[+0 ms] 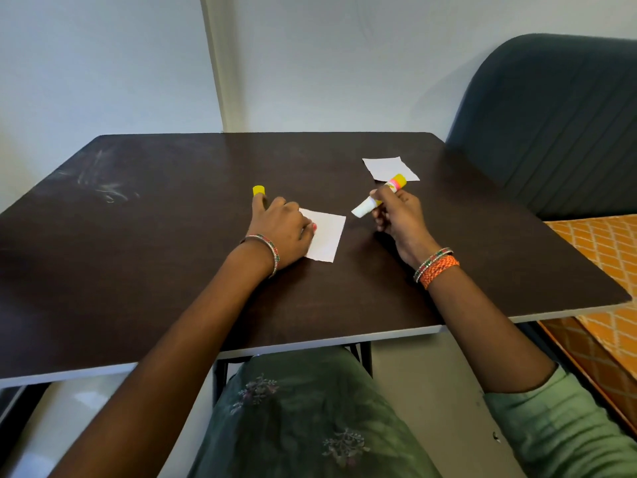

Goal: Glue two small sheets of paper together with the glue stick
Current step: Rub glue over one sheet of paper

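Pale walls meet in a corner behind a dark brown desk [155, 270], and a dark padded chair [551, 132] stands at its far right beside an orange patterned cushion [599, 257]. Two small white sheets of paper lie on the desk, well apart. The near sheet [327, 236] sits at the middle, and the left hand [281, 232] rests on its left edge with fingers bent down onto the paper, holding it flat rather than gripping it. The far sheet [389, 167] lies alone toward the back right. One glue stick [377, 196] is held in the grip of the right hand [401, 219], fingers curled round its yellow and pink body, uncapped white end tilted down to the left, above the desk between the two sheets and touching neither. One yellow cap [259, 190] stands on the desk just beyond the left hand's fingertips. Each wrist wears bangles: one on the left, two on the right.
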